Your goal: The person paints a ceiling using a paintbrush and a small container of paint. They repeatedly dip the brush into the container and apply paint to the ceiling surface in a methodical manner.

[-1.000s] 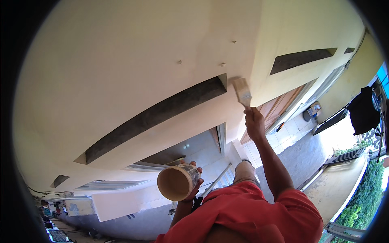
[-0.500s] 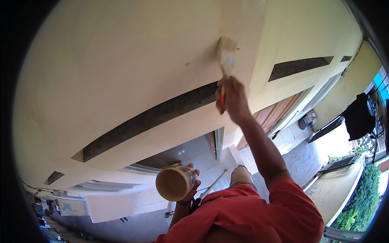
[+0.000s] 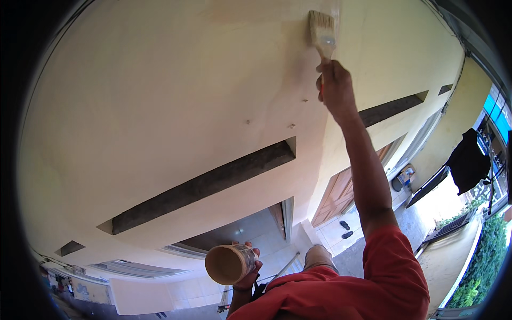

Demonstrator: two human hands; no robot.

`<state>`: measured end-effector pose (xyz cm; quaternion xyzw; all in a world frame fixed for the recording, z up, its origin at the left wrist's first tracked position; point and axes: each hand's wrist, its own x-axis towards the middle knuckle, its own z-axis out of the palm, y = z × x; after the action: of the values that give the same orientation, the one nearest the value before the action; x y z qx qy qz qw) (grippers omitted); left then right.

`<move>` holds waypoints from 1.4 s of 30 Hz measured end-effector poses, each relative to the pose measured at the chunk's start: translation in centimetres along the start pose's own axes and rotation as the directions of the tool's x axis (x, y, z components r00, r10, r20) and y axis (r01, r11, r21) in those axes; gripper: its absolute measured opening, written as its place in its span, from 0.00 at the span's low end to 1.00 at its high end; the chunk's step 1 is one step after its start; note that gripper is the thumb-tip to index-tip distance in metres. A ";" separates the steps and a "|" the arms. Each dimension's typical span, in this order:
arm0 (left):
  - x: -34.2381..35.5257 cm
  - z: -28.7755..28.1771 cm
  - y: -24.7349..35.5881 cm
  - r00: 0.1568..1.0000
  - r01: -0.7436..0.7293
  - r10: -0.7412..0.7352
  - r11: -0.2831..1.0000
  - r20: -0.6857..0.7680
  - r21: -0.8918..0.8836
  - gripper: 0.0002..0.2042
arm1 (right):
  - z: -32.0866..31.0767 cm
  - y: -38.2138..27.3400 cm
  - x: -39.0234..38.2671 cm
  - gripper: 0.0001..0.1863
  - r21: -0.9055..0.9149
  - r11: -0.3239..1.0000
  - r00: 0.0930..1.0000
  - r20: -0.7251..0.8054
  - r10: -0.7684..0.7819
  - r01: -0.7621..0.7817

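My right hand (image 3: 336,88) is stretched far up and grips the handle of a flat paintbrush (image 3: 322,33). Its pale bristles rest against the cream wall (image 3: 160,106) near the top of the view. Low down, my left hand (image 3: 248,269) holds a small round paint tub (image 3: 226,264) with cream paint inside, its mouth turned toward me. My red sleeve and shoulder (image 3: 373,282) fill the bottom edge.
A long dark vent slot (image 3: 213,184) cuts across the wall, another slot (image 3: 392,106) lies right of my arm. Below are a brown wooden door (image 3: 341,194), a pair of sandals (image 3: 345,229) on tiled floor, a dark cloth (image 3: 469,160) hanging and green plants (image 3: 480,266) at right.
My right arm has reached higher, carrying the brush up the wall from beside the vent slot to the top. The view tilted upward. The tub stays held low.
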<state>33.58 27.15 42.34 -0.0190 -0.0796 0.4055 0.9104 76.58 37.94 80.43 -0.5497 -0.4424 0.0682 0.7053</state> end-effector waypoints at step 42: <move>-4.8 -4.1 0.6 0.956 -0.286 0.284 0.958 -0.071 -0.021 0.40 | 1.7 13.8 -35.0 0.31 -0.208 0.576 0.266 0.731 0.629 -0.791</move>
<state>30.62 24.16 37.61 -0.0580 -0.0519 0.5303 0.8442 59.79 24.07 49.72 -0.5349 -0.3816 0.6383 0.4010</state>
